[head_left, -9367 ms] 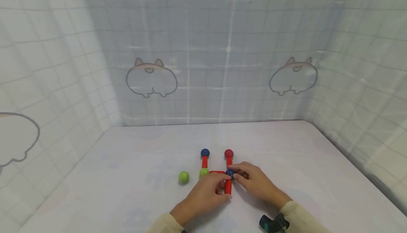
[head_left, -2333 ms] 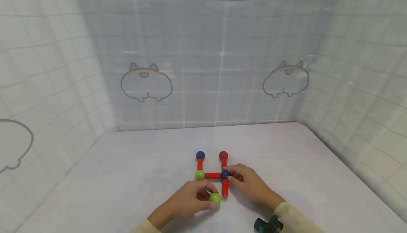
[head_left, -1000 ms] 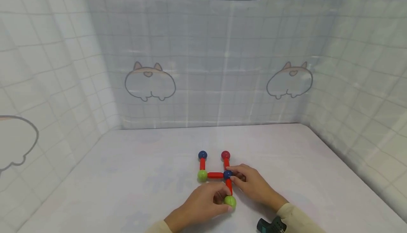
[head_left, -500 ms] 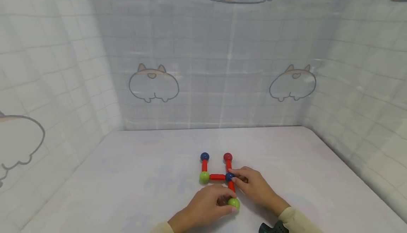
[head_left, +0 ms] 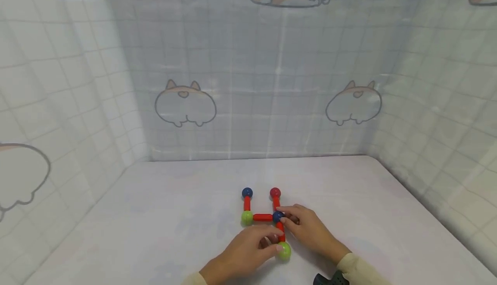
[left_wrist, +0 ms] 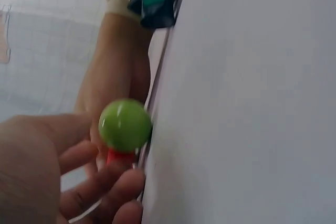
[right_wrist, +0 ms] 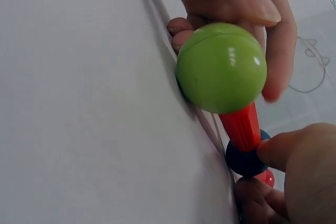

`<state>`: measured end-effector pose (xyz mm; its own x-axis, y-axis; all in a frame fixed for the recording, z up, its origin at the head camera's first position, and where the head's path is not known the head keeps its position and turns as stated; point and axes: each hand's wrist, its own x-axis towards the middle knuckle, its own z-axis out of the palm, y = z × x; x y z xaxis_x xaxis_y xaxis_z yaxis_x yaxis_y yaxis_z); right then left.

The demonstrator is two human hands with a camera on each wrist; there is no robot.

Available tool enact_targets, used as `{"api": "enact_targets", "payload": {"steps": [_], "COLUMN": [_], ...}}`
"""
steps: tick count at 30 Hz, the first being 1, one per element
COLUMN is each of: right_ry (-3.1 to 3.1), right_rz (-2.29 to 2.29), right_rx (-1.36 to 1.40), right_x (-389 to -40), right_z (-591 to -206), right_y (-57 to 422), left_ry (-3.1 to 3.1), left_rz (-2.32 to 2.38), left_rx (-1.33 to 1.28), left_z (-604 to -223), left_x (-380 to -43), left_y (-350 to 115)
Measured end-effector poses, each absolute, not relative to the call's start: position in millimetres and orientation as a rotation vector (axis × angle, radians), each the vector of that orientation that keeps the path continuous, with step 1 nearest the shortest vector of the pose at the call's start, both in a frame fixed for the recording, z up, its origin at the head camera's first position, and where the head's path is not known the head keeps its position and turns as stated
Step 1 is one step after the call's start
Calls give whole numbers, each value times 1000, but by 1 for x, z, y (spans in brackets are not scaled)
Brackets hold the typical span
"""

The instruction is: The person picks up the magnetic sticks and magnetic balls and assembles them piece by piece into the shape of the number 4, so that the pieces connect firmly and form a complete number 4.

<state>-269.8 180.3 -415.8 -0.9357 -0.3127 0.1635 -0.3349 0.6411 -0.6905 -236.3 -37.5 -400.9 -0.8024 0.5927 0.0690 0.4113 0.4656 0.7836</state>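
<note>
My right hand (head_left: 310,229) pinches a dark blue ball (head_left: 278,216) between thumb and fingers; the right wrist view shows this grip closely. From that ball a red rod (right_wrist: 242,127) runs toward me and ends at a green ball (right_wrist: 221,68). My left hand (head_left: 250,250) is beside this green ball with its fingers loosely bent and spread. In the right wrist view its thumb and index finger stand apart from the ball. Another red rod (head_left: 262,217) joins the blue ball to a second green ball (head_left: 246,218) on the left.
Two more red rods point away from me, one ending in a blue ball (head_left: 247,193), the other in a red ball (head_left: 275,193). All lie on a pale table (head_left: 174,216). Patterned curtains (head_left: 248,60) surround its back and sides. A dark wrist device (head_left: 331,279) sits at the right sleeve.
The loose green ball was carried by my left hand from the left to the near end of the red rod. The left fingers have since loosened from it. My right hand keeps its pinch.
</note>
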Motion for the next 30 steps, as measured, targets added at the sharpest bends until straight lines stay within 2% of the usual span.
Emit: {"api": "enact_targets", "payload": {"steps": [8, 15, 30], "right_ry": [-2872, -2883, -2900], "right_rz": [1301, 1296, 1392], "right_rx": [638, 706, 680], "right_x": [-286, -296, -291], "right_z": [-415, -415, -417], "right_y": [174, 168, 192], "left_ry": [2538, 2643, 2809], "left_rz": [1438, 1413, 1347], "left_rx": [709, 707, 558], "left_z": [-398, -396, -400], "left_x": [-250, -258, -282], "left_y": [-70, -95, -134]}}
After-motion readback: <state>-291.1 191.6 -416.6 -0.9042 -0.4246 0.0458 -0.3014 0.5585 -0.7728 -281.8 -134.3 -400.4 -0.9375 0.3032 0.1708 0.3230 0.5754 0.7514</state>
